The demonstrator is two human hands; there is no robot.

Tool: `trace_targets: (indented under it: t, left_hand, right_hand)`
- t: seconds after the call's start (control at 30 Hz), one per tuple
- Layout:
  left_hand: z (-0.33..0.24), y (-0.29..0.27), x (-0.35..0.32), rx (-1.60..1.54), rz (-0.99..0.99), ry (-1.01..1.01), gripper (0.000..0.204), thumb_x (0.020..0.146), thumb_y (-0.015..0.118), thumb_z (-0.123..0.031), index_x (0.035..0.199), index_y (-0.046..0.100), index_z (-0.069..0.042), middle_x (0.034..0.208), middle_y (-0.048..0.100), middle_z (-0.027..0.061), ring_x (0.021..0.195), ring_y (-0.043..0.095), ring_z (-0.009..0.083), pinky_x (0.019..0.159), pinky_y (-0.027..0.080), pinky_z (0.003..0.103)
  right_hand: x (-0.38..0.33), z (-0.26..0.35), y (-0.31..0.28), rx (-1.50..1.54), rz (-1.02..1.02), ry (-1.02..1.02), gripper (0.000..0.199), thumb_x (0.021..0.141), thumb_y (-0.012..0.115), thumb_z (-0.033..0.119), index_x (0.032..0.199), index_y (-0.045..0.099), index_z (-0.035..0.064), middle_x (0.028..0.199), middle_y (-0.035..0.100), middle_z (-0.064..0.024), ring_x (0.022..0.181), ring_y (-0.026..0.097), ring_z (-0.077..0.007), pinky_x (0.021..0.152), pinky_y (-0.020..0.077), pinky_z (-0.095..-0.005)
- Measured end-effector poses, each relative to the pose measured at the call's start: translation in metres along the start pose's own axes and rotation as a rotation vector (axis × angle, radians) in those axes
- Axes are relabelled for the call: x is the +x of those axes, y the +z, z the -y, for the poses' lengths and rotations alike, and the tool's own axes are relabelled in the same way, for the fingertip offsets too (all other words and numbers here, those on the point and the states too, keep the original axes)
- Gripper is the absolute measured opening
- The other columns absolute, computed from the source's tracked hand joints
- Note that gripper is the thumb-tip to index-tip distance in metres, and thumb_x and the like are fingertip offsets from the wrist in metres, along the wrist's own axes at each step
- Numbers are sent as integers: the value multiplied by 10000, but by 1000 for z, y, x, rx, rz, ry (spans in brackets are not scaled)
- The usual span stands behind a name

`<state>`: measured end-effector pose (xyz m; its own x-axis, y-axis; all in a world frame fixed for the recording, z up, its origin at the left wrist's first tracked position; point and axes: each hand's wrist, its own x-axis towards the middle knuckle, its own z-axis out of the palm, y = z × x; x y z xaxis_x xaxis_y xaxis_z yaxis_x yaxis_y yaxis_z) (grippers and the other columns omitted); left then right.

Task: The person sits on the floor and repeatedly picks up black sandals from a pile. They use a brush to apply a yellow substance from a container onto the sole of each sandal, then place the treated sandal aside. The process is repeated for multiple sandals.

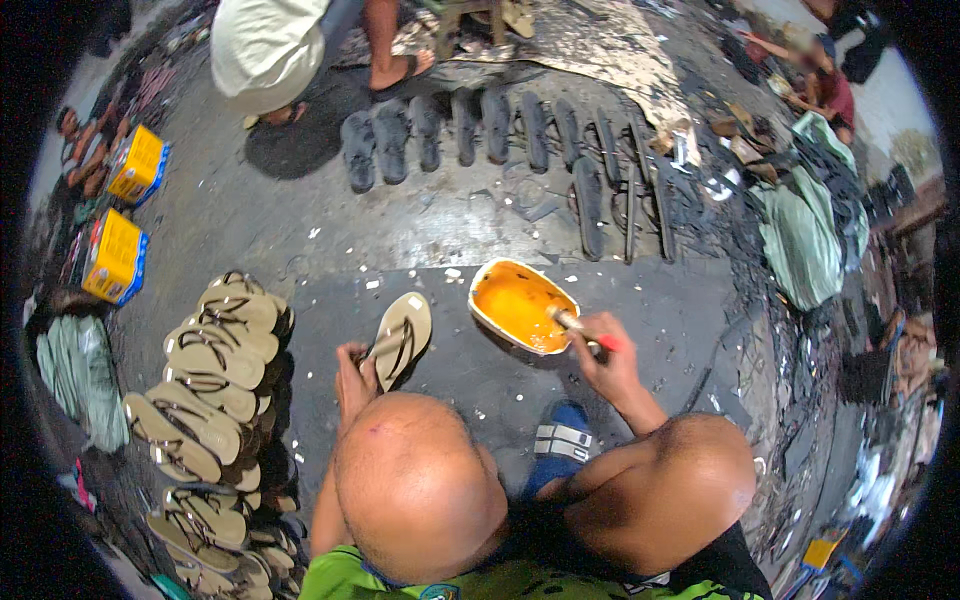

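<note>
My left hand (355,380) grips a beige flip-flop (413,318) with dark straps by its lower end, tilted above the dark mat. In my right hand (607,358) is a brush (568,320), its handle showing a bit of red. The brush head dips into a white-rimmed tub (480,318) that holds an orange-yellow liquid (515,300). The tub rests on the mat just right of the flip-flop. How deep the bristles sit in the liquid I cannot tell.
Stacked beige flip-flops (215,350) line my left side. Dark soles (497,125) stand in a row ahead. Two yellow boxes (115,255) are at far left, a pale green sack (805,240) at right. Another person (270,50) stands at the top; scraps litter the ground.
</note>
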<state>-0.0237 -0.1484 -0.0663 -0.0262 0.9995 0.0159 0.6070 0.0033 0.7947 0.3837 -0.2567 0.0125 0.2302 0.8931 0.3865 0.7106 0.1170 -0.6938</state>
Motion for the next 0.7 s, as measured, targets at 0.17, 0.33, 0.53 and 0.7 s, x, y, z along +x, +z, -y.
trace_targets:
  t: [0.17,0.33,0.53,0.7]
  left_hand:
    - [25,51,-30,148,95,144,385,932,617,-189,1288,571,-49,1335,547,261,1192,555,404,995,423,466]
    - [-26,39,-26,376,321,134,626,835,748,-406,1343,572,-84,1514,358,260,1325,417,446,1097,329,507]
    - [-14,53,22,130,143,116,660,772,835,-332,1308,607,-21,1375,542,218,1210,578,324,1009,460,399]
    - [-90,40,51,-469,310,-164,634,888,722,-368,1348,557,37,1185,674,129,1046,625,173,932,473,301]
  right_hand:
    - [-35,-10,-45,-339,221,470,209,868,736,279,938,691,87,810,655,-112,707,652,-285,630,509,-382]
    - [-41,-13,-45,-280,195,449,293,858,732,335,954,682,63,916,651,-163,783,648,-373,668,523,-441]
    - [-29,-4,-30,-205,151,326,212,861,733,269,923,688,71,849,627,-121,771,636,-329,661,507,-423]
    - [-53,-30,-41,-259,377,410,247,891,705,265,961,690,29,875,655,-140,796,647,-286,698,517,-368]
